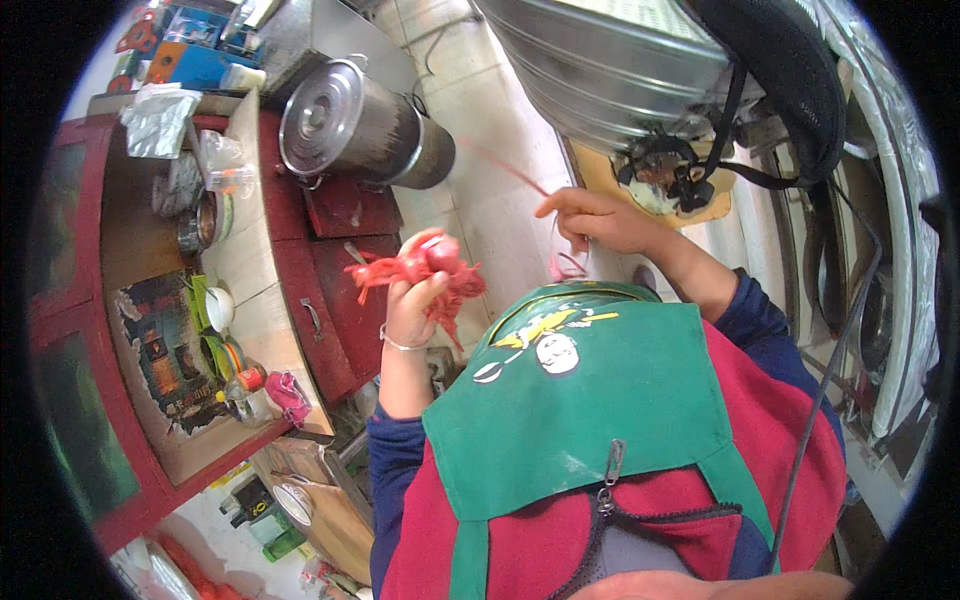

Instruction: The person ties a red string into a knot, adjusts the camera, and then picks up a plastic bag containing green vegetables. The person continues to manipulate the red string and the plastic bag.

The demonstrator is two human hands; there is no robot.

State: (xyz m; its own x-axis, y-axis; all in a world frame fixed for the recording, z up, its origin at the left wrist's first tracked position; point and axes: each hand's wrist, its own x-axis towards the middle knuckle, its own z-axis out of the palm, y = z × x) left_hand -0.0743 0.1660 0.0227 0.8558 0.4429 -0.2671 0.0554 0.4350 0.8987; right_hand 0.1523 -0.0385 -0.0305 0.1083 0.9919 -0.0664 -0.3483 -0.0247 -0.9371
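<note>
A tangled bundle of red plastic cord is held in my left hand, its loose ends sticking out on both sides. A silver-coloured bracelet circles that wrist. My right hand pinches a thin red strand that stretches up and to the left, blurred at its far end. Below the right fingers, a pink loop of cord shows just above the green apron on my body. Whether the strand joins the bundle, I cannot tell.
A lidded metal pot stands by a dark red cabinet on the left. A large metal steamer and a black bag are at upper right. Bowls and a plastic bottle occupy the tiled counter.
</note>
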